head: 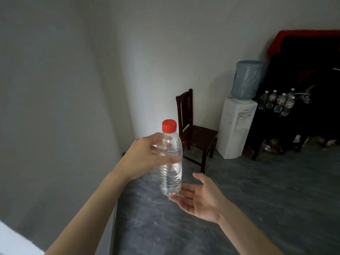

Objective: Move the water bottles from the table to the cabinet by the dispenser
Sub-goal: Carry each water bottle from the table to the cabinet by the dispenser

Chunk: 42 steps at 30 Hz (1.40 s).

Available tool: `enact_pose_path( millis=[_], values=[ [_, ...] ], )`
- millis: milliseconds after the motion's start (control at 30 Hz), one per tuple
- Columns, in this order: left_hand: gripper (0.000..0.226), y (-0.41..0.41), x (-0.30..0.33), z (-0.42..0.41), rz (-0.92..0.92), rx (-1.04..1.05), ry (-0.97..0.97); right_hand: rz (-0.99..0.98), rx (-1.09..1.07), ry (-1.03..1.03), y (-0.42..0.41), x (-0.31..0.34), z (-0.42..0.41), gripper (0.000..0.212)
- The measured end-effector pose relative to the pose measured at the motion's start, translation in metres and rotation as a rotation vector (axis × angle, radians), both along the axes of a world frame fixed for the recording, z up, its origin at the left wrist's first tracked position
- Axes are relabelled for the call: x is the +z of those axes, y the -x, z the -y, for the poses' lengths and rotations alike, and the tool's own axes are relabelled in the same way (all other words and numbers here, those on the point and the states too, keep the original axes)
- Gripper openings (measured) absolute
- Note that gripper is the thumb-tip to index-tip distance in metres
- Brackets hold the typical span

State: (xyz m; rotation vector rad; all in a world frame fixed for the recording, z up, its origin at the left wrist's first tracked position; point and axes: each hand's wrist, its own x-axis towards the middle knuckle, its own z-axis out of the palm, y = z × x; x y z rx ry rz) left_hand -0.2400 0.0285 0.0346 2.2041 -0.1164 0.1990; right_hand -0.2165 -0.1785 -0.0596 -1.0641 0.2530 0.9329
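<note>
Dim room, flat grey light, no hard shadows. Walls (60,89) shade from paler at centre to murky at the left edge. Cabinet (298,115) at right is underexposed, nearly solid black, detail lost; small bottles (279,102) on it show only as faint glints. Dispenser (237,126) is the brightest far object, w/ soft edges. Held bottle (171,162) fairly sharp, weak highlights on the ribs, red cap clear. Left hand (147,157) and right hand (198,197) slightly soft. Wide-angle bend: wall lines curve, forearms stretch toward the bottom edge. Floor (257,199) smeary, compression-soft. Overexposed pale patch in the bottom-left corner.
</note>
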Motion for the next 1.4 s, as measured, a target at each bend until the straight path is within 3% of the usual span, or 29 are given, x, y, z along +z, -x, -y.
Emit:
enact_pose_path(
  millis=[167, 300, 633, 900, 1400],
  values=[
    [0.043, -0.076, 0.006, -0.023, 0.085, -0.044, -0.047, 0.027, -0.084, 0.000, -0.072, 0.005, -0.031, 0.061],
    [0.057, -0.145, 0.015, -0.043, 0.111, -0.068, -0.047, 0.011, -0.158, -0.037, -0.130, 0.011, -0.055, 0.064],
    [0.050, -0.285, 0.015, -0.027, 0.111, -0.299, 0.045, -0.013, -0.448, -0.017, -0.236, 0.024, -0.048, 0.067],
    [0.056, -0.378, 0.011, 0.039, 0.078, -0.475, 0.060, 0.036, -0.597, 0.012, -0.300, 0.015, 0.012, 0.066],
    [0.047, -0.577, 0.007, 0.243, 0.090, -0.666, 0.040, 0.017, -0.766, 0.001, -0.474, 0.008, 0.204, 0.062]
  ],
)
